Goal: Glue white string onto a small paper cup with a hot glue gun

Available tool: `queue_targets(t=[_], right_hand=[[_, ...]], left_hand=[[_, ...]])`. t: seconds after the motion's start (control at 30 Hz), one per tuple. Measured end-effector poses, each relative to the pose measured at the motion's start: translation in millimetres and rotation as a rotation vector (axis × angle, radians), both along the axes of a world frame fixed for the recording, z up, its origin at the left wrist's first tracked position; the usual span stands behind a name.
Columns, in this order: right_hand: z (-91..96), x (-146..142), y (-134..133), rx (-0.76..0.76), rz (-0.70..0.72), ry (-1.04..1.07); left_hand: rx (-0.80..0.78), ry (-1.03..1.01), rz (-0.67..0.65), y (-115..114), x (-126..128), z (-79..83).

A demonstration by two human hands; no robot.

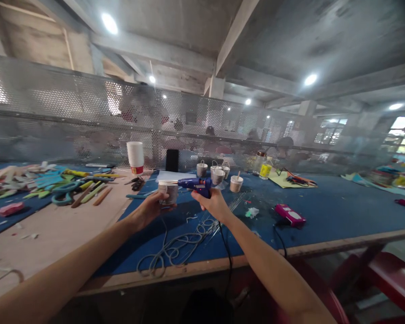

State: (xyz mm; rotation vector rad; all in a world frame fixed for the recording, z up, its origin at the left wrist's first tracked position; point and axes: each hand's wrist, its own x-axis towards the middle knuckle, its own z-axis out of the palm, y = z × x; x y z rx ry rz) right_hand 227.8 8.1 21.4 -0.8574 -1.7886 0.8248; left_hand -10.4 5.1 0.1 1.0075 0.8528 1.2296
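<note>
My left hand (155, 204) is wrapped round a paper cup (168, 194) whose side is covered in grey cord, with a white rim on top. In my right hand (211, 201) is a blue glue gun (195, 182), gripped by its handle. Its nozzle points left and meets the cup near the rim; I cannot tell whether it touches. A loose grey cord (178, 252) lies in loops on the blue mat below my hands. Behind the gun stand several small grey cord-wrapped cups (218, 175), some with looped handles. A tan cup (236, 183) with a stick in it is beside them.
A stack of white paper cups (135, 155) and a black phone (172, 160) stand at the back. Scissors (65, 192) and craft pieces lie left. Rightward are a yellow bottle (265, 170), a magenta device (290, 215) and clear glue sticks (234, 204). A perforated metal screen (189, 121) rises behind.
</note>
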Motion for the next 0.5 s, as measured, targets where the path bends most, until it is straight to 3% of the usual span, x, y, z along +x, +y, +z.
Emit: queue_targets(t=[0.3, 0.5], right_hand=[[-14.1, -3, 6, 0.417, -0.139, -0.21], [-21.7, -3, 11, 0.511, -0.211, -0.319]], left_hand=[[0.035, 0.03, 0.005, 1, 1, -2.1], [0.058, 0.034, -0.018, 3, 1, -4.0]])
